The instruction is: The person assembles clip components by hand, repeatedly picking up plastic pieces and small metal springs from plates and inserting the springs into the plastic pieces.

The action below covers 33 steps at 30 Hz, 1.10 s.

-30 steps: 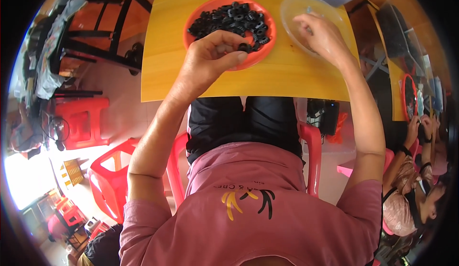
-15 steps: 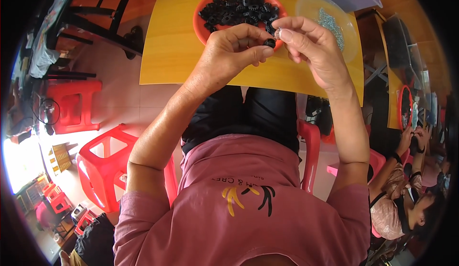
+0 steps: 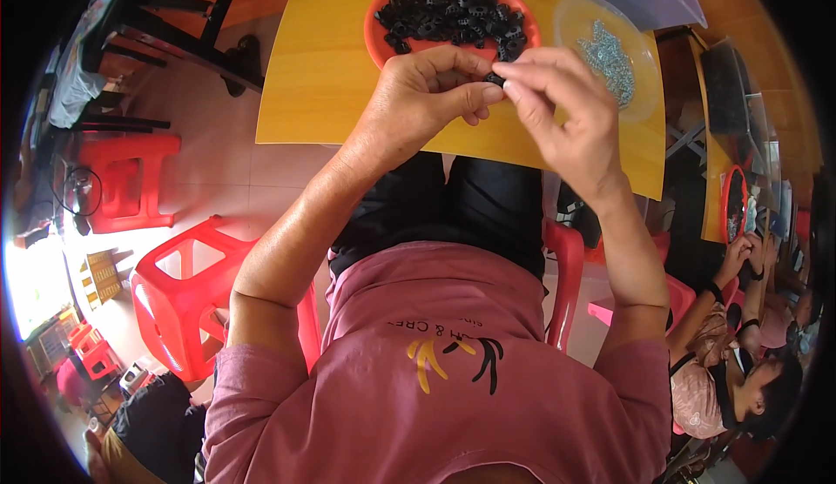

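The left hand and right hand meet fingertip to fingertip over the near edge of the yellow table, just in front of the red plate. Both are pinched narrow around one small black gear, which sits between the left thumb and the right forefinger; little of it shows, so which hand bears it more is hard to tell. In the head view, the red plate behind the hands holds a heap of black gears. Just to its right stands a clear plastic dish with a pile of small silvery metal parts. A red plastic stool stands on the floor to the person's left.
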Available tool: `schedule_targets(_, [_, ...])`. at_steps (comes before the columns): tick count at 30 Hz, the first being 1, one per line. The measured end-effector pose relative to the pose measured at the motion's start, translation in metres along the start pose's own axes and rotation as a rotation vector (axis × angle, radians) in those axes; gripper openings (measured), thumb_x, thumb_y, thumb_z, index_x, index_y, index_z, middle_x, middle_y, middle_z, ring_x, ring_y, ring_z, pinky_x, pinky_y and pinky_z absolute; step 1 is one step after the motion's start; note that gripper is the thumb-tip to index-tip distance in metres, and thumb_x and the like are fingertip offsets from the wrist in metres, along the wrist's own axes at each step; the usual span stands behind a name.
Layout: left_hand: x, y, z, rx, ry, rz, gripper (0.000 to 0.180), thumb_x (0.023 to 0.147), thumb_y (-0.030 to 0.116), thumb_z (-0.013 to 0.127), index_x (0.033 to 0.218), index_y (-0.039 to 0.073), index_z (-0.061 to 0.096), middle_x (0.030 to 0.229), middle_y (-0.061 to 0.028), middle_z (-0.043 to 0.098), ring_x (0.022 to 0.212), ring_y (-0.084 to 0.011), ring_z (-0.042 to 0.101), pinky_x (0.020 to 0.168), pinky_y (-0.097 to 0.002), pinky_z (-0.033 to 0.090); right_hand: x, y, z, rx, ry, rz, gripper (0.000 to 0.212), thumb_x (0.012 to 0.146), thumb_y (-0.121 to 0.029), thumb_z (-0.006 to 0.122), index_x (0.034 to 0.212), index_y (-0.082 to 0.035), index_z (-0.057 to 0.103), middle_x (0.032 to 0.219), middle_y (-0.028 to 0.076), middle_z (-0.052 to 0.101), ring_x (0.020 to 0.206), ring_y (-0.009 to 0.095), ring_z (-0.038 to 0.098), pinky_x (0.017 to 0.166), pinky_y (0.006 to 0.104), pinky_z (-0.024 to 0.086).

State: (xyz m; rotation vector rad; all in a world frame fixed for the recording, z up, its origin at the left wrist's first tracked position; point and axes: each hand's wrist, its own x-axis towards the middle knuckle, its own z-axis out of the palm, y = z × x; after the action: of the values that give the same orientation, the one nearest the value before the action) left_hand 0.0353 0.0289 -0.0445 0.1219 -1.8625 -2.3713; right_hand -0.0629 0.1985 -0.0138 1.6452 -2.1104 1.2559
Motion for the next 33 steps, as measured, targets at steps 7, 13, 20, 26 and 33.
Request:
schedule_targets(7, [-0.026, -0.008, -0.023, 0.053, 0.053, -0.093, 0.023, 0.089, 0.008, 0.07, 0.108, -0.005, 0.063, 0.082, -0.0049, 0.067, 0.074, -0.009, 0.062, 0.07, -0.0236, 0.053, -0.012, 0.006, 0.0, -0.043, -0.016, 0.057, 0.022, 0.085, -0.002, 0.069, 0.107, -0.005, 0.069, 0.105, 0.01, 0.063, 0.081, 0.021, 0.067, 0.064, 0.0294, 0.056])
schedule_targets(13, [-0.044, -0.014, -0.042, 0.002, 0.139, -0.136, 0.023, 0.089, 0.008, 0.069, 0.108, -0.003, 0.064, 0.089, -0.0047, 0.068, 0.081, -0.0093, 0.064, 0.073, -0.0238, 0.053, 0.009, 0.029, -0.011, -0.094, -0.087, 0.236, 0.013, 0.089, -0.009, 0.066, 0.099, -0.003, 0.07, 0.094, 0.009, 0.066, 0.072, 0.022, 0.064, 0.066, 0.0319, 0.051])
schedule_targets(20, [-0.047, -0.016, -0.047, 0.053, 0.145, -0.133, 0.023, 0.09, 0.01, 0.07, 0.109, -0.001, 0.064, 0.091, -0.0044, 0.068, 0.083, -0.0091, 0.063, 0.075, -0.024, 0.053, 0.027, 0.038, 0.014, -0.306, -0.306, 0.142, 0.011, 0.088, -0.015, 0.064, 0.095, -0.01, 0.072, 0.091, 0.006, 0.066, 0.077, 0.029, 0.065, 0.068, 0.0386, 0.052])
schedule_targets(26, [-0.047, -0.016, -0.046, 0.071, 0.137, -0.141, 0.023, 0.09, 0.011, 0.07, 0.109, -0.002, 0.064, 0.091, -0.0037, 0.068, 0.083, -0.0083, 0.062, 0.075, -0.024, 0.053, 0.032, 0.046, 0.043, -0.428, -0.369, 0.087, 0.014, 0.085, -0.008, 0.063, 0.097, -0.009, 0.071, 0.089, 0.01, 0.062, 0.074, 0.03, 0.065, 0.065, 0.0407, 0.053])
schedule_targets(33, [-0.047, -0.016, -0.047, 0.054, 0.132, -0.143, 0.023, 0.089, 0.01, 0.07, 0.108, -0.002, 0.064, 0.089, -0.0031, 0.067, 0.081, -0.0077, 0.061, 0.074, -0.0237, 0.053, 0.034, 0.047, 0.049, -0.369, -0.397, 0.085, 0.012, 0.086, -0.007, 0.062, 0.095, -0.008, 0.07, 0.091, 0.01, 0.062, 0.076, 0.03, 0.066, 0.066, 0.0398, 0.054])
